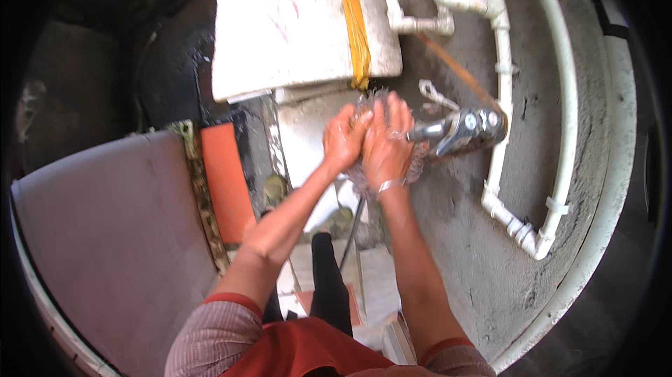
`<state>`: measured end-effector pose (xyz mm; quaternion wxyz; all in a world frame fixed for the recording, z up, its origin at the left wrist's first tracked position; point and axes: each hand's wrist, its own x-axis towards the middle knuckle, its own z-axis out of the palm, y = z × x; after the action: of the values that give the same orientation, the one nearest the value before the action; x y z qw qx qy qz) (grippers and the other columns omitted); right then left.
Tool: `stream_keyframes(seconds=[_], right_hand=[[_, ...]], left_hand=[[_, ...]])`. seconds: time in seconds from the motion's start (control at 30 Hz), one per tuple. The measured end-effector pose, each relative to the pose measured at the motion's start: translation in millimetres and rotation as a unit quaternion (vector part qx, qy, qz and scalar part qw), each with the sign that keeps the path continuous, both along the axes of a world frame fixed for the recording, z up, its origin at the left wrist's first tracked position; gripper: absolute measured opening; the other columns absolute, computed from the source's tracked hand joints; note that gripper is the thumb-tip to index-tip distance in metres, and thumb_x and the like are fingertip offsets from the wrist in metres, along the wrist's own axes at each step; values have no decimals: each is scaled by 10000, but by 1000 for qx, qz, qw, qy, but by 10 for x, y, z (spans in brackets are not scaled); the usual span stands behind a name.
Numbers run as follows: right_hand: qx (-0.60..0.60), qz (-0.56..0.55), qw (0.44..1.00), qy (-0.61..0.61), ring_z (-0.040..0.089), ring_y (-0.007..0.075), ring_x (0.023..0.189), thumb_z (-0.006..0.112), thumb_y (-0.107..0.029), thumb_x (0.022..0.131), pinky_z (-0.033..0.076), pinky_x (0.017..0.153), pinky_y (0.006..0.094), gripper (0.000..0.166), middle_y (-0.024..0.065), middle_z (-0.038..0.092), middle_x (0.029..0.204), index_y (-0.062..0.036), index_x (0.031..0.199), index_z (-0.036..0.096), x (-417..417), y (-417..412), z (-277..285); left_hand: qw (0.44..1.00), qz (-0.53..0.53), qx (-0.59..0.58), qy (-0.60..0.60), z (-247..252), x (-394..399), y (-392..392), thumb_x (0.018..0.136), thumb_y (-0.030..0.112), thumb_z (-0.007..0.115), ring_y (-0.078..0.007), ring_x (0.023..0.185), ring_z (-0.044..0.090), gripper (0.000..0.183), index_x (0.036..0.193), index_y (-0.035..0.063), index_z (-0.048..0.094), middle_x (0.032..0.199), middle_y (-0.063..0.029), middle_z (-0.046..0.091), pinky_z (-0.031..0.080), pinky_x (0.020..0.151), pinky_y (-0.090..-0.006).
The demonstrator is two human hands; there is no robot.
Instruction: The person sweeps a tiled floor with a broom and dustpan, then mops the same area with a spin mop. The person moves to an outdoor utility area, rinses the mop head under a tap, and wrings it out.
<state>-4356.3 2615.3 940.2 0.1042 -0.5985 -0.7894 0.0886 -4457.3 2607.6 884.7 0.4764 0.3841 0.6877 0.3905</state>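
My left hand and my right hand meet under the spout of a metal faucet mounted at the wall. Both look wet, and the fingertips point away from me. Something grey and stringy, seemingly a mop head, lies around and below the hands. Whether the fingers grip any of it cannot be told. A thin dark pole runs down from beneath it. The right wrist wears a light bracelet.
A white foam box lid with yellow tape sits beyond the hands. White pipes run along the concrete wall at right. A large pale panel and an orange-red board stand at left. My feet are on light tiles below.
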Motion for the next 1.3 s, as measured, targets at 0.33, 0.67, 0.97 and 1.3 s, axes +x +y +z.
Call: stream_keyframes(seconds=[0.33, 0.67, 0.97, 1.3], right_hand=[[-99, -116, 964, 220, 238, 416, 1341, 515, -282, 916, 206, 1103, 445, 619, 243, 255, 1459, 5, 1409, 274, 18, 298, -219], [-181, -128, 914, 340, 197, 318, 1392, 391, -426, 948, 181, 1097, 452, 645, 162, 198, 1513, -54, 1446, 218, -241, -170, -189], [-64, -111, 950, 286, 251, 422, 1337, 450, -284, 934, 229, 1078, 447, 637, 250, 281, 1444, 34, 1417, 185, -407, -307, 198], [-156, -135, 875, 438, 341, 342, 1298, 424, -373, 955, 257, 1066, 418, 560, 216, 361, 1383, -13, 1370, 318, -230, -17, 404]], left_hand=[[918, 50, -163, -359, 463, -33, -2, 962, 449, 443, -156, 981, 561, 441, 1134, 63, 568, 1089, -63, 608, 449, 892, -320], [892, 125, -101, -423, 528, -199, 135, 946, 446, 479, -195, 981, 584, 476, 1187, 40, 539, 1109, -86, 609, 482, 861, -334], [913, 87, -34, -397, 732, -186, 325, 959, 403, 475, -180, 995, 575, 426, 1155, 32, 543, 1127, -86, 600, 468, 874, -312], [902, 67, -26, -426, 875, -132, 250, 949, 443, 470, -208, 1032, 575, 505, 1228, 22, 505, 1151, -94, 592, 461, 914, -340]])
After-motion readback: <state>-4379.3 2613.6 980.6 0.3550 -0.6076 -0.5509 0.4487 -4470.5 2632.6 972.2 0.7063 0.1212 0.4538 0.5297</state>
